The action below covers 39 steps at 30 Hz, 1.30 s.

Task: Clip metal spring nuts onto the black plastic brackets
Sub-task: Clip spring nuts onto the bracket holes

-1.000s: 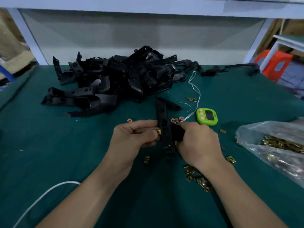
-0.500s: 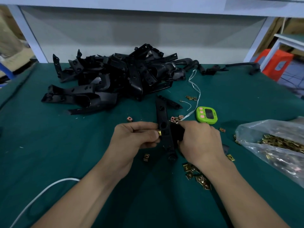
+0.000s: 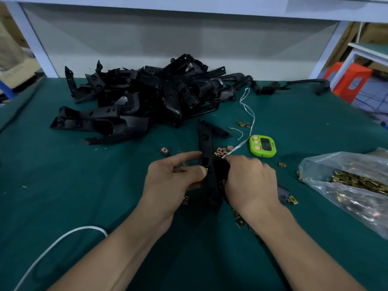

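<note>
A long black plastic bracket (image 3: 205,141) stands nearly lengthwise between my hands over the green table. My right hand (image 3: 249,181) grips its right side, fingers curled round the black body. My left hand (image 3: 174,177) pinches a small brass spring nut (image 3: 206,170) against the bracket's left edge, thumb pressing on it. Most of the nut is hidden by my thumb. Loose spring nuts (image 3: 224,149) lie just beyond my hands and others (image 3: 240,222) lie under my right wrist.
A heap of black brackets (image 3: 147,97) fills the far middle of the green table (image 3: 63,185). A clear bag of brass nuts (image 3: 352,183) lies at right. A green timer (image 3: 262,145) sits beyond my right hand. A white cable (image 3: 52,246) curves at near left.
Both hands stay on the bracket almost unmoved. My left thumb has kept pushing the nut against the bracket's edge.
</note>
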### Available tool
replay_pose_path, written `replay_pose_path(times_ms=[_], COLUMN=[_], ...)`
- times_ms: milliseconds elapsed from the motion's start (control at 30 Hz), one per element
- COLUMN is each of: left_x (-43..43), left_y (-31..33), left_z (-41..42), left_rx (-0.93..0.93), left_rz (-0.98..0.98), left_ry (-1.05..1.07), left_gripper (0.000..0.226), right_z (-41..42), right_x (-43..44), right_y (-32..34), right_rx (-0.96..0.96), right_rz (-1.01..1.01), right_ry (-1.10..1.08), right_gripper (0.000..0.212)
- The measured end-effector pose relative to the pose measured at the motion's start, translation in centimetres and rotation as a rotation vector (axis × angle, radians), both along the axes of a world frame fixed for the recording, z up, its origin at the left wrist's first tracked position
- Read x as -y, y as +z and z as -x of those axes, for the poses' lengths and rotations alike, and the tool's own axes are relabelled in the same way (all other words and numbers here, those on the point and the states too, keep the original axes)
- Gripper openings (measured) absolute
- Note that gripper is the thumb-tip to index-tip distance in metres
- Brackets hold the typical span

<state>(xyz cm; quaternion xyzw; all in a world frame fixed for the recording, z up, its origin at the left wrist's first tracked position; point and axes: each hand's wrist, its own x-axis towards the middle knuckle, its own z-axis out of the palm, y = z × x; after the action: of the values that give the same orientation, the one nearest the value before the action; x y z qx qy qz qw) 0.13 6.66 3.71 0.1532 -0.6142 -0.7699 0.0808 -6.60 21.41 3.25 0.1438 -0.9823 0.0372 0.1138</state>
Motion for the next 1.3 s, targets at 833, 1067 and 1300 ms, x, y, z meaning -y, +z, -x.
replay_pose_path(times_ms=[833, 1067, 1300], left_x=[-2.1, -2.5, -1.8], left_y=[-0.7, -0.8, -1.0], left_z=[-1.1, -1.2, -0.7], left_rx=[-0.087, -0.079, -0.120], left_rz=[0.734, 0.943, 1.110], left_ry=[0.121, 0.290, 0.314], left_gripper=[0.016, 0.031, 0.050], right_z=[-0.8, -1.1, -1.0], right_x=[0.1, 0.3, 0.2], right_y=[0.6, 0.2, -0.2], right_rx=[0.106, 0.094, 0.119], right_rz=[0.139, 0.171, 0.164], right_ry=[-0.033, 0.028, 0.028], right_gripper=[0.019, 0.024, 0.019])
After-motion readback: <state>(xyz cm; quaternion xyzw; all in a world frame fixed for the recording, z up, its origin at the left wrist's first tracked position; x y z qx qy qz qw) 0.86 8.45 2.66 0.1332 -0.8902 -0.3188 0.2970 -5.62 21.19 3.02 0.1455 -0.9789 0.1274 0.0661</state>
